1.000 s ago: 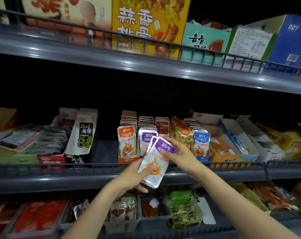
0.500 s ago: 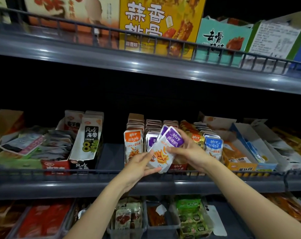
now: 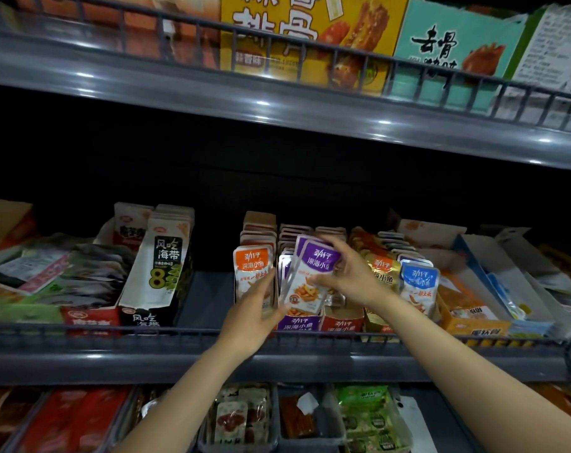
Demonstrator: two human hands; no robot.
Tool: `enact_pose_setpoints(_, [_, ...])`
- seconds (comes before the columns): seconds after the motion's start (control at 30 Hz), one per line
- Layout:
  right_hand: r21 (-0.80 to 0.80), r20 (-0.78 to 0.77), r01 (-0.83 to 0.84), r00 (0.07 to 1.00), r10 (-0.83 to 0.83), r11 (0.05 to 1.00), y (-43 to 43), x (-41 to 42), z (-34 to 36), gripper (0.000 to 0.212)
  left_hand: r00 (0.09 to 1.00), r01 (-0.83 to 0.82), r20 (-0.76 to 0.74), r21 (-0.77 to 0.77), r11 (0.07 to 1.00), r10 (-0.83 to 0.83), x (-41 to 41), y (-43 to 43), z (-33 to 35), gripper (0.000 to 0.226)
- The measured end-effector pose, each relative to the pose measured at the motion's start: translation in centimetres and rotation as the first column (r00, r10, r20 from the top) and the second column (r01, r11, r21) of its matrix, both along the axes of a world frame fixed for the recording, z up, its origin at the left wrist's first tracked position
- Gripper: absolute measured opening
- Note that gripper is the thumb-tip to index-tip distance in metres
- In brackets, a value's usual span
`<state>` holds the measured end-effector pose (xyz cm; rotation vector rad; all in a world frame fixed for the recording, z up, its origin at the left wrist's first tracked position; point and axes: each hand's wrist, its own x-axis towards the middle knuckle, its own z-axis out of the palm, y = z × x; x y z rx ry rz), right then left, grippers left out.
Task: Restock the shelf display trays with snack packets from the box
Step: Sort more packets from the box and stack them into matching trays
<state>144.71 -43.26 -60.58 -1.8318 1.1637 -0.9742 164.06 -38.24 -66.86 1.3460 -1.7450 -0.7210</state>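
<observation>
**While purple packets sit at the tray mouth: centre frame**

Where the picture is widest, a grey top shelf (image 3: 179,89) crosses the upper frame. It carries a yellow box (image 3: 310,37) and a teal box (image 3: 457,50) behind a wire rail. Middle shelf (image 3: 114,361) runs across the lower half.

- Left of centre: tall black-and-white seaweed box (image 3: 166,263), upright.
- Centre: row of trays. Orange packets (image 3: 253,273), then purple tray (image 3: 298,323), blue packets (image 3: 419,282) further right.
- Bottom edge: clear bins (image 3: 238,416) on the lowest shelf.
- Purple packets (image 3: 310,276): small stack, tilted, held just over the purple tray's front, lower edge near its lip.
- Right hand (image 3: 352,276): fingers curled over the stack's top and right edge, gripping it.
- Left hand (image 3: 251,318): fingers curled at the stack's lower left, thumb on its bottom corner, holding it.
</observation>
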Motion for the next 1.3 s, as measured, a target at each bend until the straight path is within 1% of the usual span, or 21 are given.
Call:
enact_pose_setpoints(0.1, [-0.04, -0.15, -0.043, 0.988, 0.036, 0.998, 0.0, 0.1, -0.5, 0.075, 0.996, 0.007, 0.089, -0.031, 0.999, -0.005, 0.0, -0.3, -0.3, 0.07])
enact_pose_setpoints(0.13, [-0.078, -0.212, -0.049, 0.977, 0.031, 0.996, 0.0, 0.1, -0.7, 0.075, 0.993, 0.01, 0.119, -0.041, 0.999, -0.005, 0.0, -0.4, -0.5, 0.071])
enact_pose_setpoints(0.2, [-0.193, -0.386, -0.072, 0.922, -0.008, 0.979, -0.2, 0.0, -1.1, 0.077, 0.989, 0.008, 0.145, -0.053, 0.999, 0.0, 0.0, -0.5, -0.7, 0.071])
enact_pose_setpoints(0.27, [-0.239, -0.517, -0.127, 0.856, -0.015, 0.963, -0.5, 0.0, -1.6, 0.081, 0.987, 0.002, 0.16, -0.069, 0.998, 0.009, -0.1, -0.6, -0.9, 0.071])
enact_pose_setpoints(0.37, [-0.21, -0.569, -0.16, 0.822, 0.012, 0.964, -0.7, 0.2, -2.0, 0.081, 0.985, -0.001, 0.172, -0.079, 0.997, 0.014, -0.1, -0.6, -1.0, 0.07])
enact_pose_setpoints(0.5, [-0.221, -0.701, -0.154, 0.711, -0.047, 0.963, -1.1, 0.3, -1.9, 0.085, 0.979, -0.011, 0.202, -0.064, 0.998, 0.023, -0.3, -0.5, -0.9, 0.07])
enact_pose_setpoints(0.57, [-0.225, -0.718, -0.155, 0.694, -0.056, 0.962, -1.0, 0.5, -1.6, 0.086, 0.981, -0.004, 0.193, -0.046, 0.999, 0.013, -0.3, -0.4, -0.6, 0.07])
enact_pose_setpoints(0.7, [-0.257, -0.708, -0.133, 0.7, -0.092, 0.957, 0.2, 0.8, -0.9, 0.088, 0.994, 0.043, 0.106, -0.028, 0.999, -0.04, 0.1, 0.3, 0.2, 0.069])
enact_pose_setpoints(0.8, [-0.262, -0.704, -0.092, 0.699, -0.126, 0.961, 1.1, 0.8, -0.4, 0.085, 0.995, 0.028, 0.098, -0.051, 0.998, -0.023, 0.3, 1.1, 1.0, 0.069])
enact_pose_setpoints(0.97, [-0.308, -0.674, -0.088, 0.723, -0.152, 0.947, 3.8, -0.2, 0.9, 0.077, 0.986, 0.0, 0.166, -0.152, 0.988, 0.026, 0.3, 3.2, 2.0, 0.071])
enact_pose_setpoints(1.13, [-0.323, -0.625, -0.036, 0.758, -0.184, 0.946, 7.1, -3.0, -0.1, 0.072, 0.946, 0.022, 0.32, -0.215, 0.976, 0.049, 0.1, 5.6, 1.4, 0.077])
enact_pose_setpoints(1.2, [-0.31, -0.605, -0.029, 0.777, -0.174, 0.95, 8.7, -4.3, -1.4, 0.071, 0.934, 0.045, 0.357, -0.208, 0.977, 0.033, -0.3, 6.8, 0.3, 0.077])
enact_pose_setpoints(1.3, [-0.236, -0.574, -0.015, 0.809, -0.127, 0.972, 11.6, -6.0, -4.4, 0.07, 0.915, 0.068, 0.403, -0.148, 0.987, -0.003, -0.9, 9.0, -2.4, 0.076])
